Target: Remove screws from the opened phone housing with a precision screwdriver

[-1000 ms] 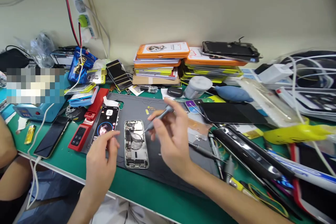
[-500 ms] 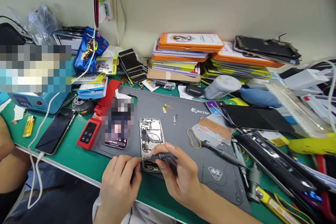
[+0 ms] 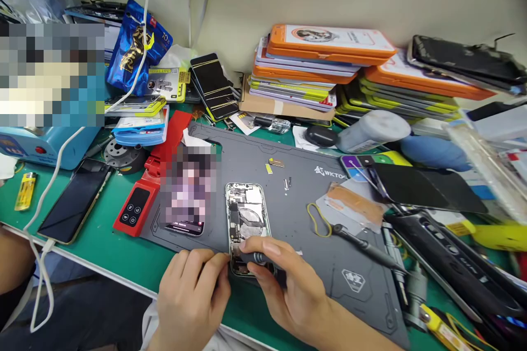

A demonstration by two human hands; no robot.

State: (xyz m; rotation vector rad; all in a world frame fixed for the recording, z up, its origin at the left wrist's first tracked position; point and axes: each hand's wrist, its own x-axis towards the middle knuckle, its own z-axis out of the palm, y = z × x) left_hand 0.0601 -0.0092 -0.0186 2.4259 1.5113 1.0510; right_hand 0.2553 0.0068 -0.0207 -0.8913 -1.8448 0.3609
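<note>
An opened phone (image 3: 249,219) with its inner parts bare lies on the grey work mat (image 3: 284,148). My left hand (image 3: 195,285) is at its lower left edge, fingers curled and the fingertips closed on the frame there. In my right hand (image 3: 292,279) is a dark grey screwdriver (image 3: 257,258), pinched between thumb and fingers and slanting over the lower part of the phone. Its tip is hidden. Small loose parts (image 3: 287,184) and a yellow-tabbed strip (image 3: 276,163) lie on the mat beyond the phone.
A red stand (image 3: 135,205) and a lit phone (image 3: 185,227) are left of the opened phone. To the right lie another screwdriver (image 3: 362,247), a black screen (image 3: 428,186) and a long black device (image 3: 453,258). Stacked orange cases (image 3: 329,55) line the wall. Someone's arm (image 3: 14,258) rests at far left.
The view has shifted, so the bench appears a little larger and moved. Both hands stay at the opened phone, with the screwdriver still in my right hand over its lower part.
</note>
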